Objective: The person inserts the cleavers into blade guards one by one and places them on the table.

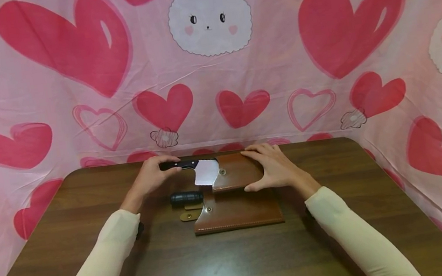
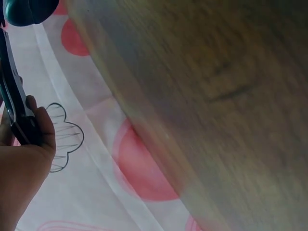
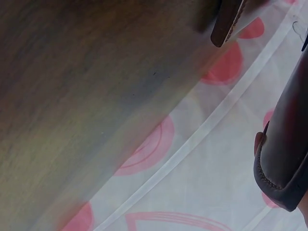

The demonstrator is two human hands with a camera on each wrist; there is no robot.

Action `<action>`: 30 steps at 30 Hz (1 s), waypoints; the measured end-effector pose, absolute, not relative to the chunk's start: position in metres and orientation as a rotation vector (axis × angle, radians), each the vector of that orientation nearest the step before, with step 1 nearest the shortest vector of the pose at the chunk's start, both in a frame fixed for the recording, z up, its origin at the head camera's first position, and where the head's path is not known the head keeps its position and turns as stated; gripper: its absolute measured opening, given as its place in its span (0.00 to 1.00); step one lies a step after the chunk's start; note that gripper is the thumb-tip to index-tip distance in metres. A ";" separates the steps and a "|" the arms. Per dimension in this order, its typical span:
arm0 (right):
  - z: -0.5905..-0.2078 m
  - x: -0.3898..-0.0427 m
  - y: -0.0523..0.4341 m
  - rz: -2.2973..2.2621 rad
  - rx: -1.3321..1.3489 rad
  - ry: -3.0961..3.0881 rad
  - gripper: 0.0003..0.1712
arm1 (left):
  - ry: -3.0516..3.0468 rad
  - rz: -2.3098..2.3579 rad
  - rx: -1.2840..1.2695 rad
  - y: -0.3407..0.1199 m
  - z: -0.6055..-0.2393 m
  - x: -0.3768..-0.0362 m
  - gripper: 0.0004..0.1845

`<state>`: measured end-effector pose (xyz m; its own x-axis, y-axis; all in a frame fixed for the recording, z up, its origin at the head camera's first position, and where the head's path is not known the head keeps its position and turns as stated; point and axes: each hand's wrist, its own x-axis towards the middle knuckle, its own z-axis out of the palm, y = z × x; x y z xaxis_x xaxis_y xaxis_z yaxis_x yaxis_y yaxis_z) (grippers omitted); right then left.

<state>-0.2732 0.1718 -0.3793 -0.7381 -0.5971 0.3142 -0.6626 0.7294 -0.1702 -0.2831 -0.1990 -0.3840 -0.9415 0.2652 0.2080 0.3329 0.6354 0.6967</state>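
- Your left hand (image 1: 151, 176) grips the black handle of the cleaver (image 1: 204, 172); your right hand (image 1: 272, 166) lies flat, fingers straight, on the far leather sheath (image 1: 237, 172).
- Blade sits partly inside, at the table's (image 1: 92, 250) far edge.
- Near sheath (image 1: 237, 211) already holds its knife (image 1: 187, 197), strap seemingly unsnapped.

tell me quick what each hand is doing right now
Left hand: grips the knife handle.
Right hand: open, resting flat on the upper leather sheath.
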 end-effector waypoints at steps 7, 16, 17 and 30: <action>-0.378 -0.273 0.170 0.384 0.989 -2.708 0.60 | -2.747 -1.204 -0.523 -0.192 -0.383 -0.283 0.15; -0.378 -0.272 0.169 0.380 0.982 -2.736 0.60 | -2.741 -1.231 -0.529 -0.188 -0.382 -0.282 0.15; -0.378 -0.272 0.169 0.378 0.985 -2.737 0.60 | -2.743 -1.232 -0.530 -0.188 -0.382 -0.283 0.15; -0.377 -0.272 0.164 0.366 0.981 -2.735 0.60 | -2.747 -1.230 -0.511 -0.184 -0.382 -0.283 0.15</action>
<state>-0.2719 0.1636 -0.3773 -0.7553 -0.5924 0.2804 -0.6452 0.7471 -0.1596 -0.2830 -0.1836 -0.3820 -0.9401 0.2653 0.2139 0.3363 0.6200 0.7089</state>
